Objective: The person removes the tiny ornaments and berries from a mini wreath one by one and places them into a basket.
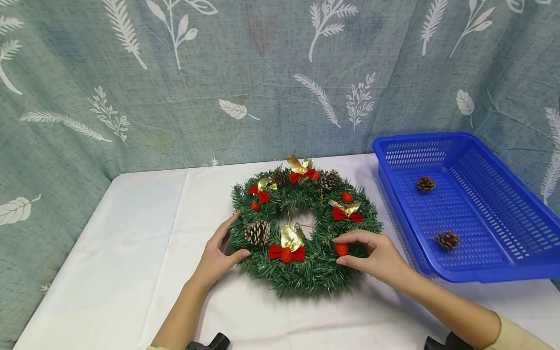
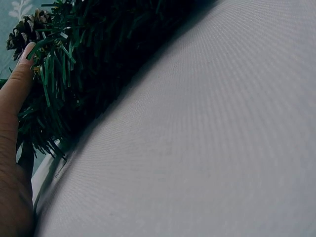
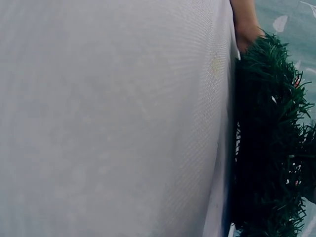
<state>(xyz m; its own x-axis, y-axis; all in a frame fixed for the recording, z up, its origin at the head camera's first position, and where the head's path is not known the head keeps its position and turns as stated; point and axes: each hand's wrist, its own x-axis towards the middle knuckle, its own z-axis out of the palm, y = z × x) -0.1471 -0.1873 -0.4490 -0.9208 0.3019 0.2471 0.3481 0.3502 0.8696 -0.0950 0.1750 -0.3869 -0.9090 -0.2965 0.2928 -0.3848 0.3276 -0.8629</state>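
Observation:
A green Christmas wreath (image 1: 306, 277) lies on the white-covered table, trimmed with red bows, gold ribbons, red balls and several pine cones. My left hand (image 1: 217, 260) holds the wreath's left edge, thumb near the frosted pine cone (image 1: 257, 233). In the left wrist view the thumb (image 2: 17, 81) lies against the green needles. On the wreath's front right, my right hand (image 1: 379, 255) pinches a red ball (image 1: 341, 249) between thumb and forefinger. The right wrist view shows the wreath's side (image 3: 269, 133) but not the right hand's fingers.
A blue plastic basket (image 1: 393, 214) stands on the right side of the table. Two pine cones, one farther back (image 1: 425, 184) and one nearer (image 1: 448, 240), lie in it. A patterned green curtain (image 1: 262, 63) hangs behind the table (image 1: 131, 233).

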